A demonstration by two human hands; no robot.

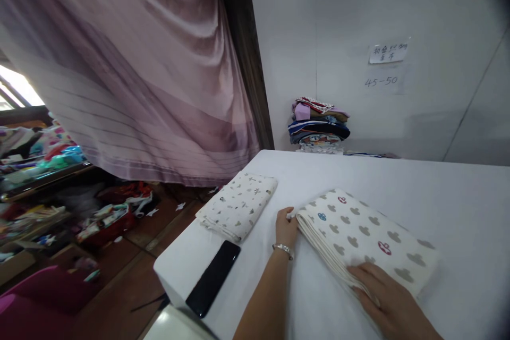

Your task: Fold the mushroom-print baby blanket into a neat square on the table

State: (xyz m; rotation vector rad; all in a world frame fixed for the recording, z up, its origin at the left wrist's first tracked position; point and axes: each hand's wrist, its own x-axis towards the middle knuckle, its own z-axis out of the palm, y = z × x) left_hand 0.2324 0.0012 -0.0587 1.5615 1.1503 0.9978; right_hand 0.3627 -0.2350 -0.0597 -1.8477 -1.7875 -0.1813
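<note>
A folded white cloth (350,223) with grey mouse-head shapes and a few red and blue ones lies on the white table. At its far left corner, my left hand (286,227) pinches the layered edge between thumb and fingers; a silver bracelet circles that wrist. My right hand (378,289) grips the near edge, its thumb lying over the top and fingers against the stacked layers. Left of my left hand rests another folded white cloth (243,202), printed with small plant-like motifs.
A black phone (213,278) lies near the left edge of the white table (314,172). Piled fabrics (319,126) stand behind it against the wall. A pink curtain (171,64) hangs at left, above a cluttered floor and shelf. A pink chair (43,297) is at lower left.
</note>
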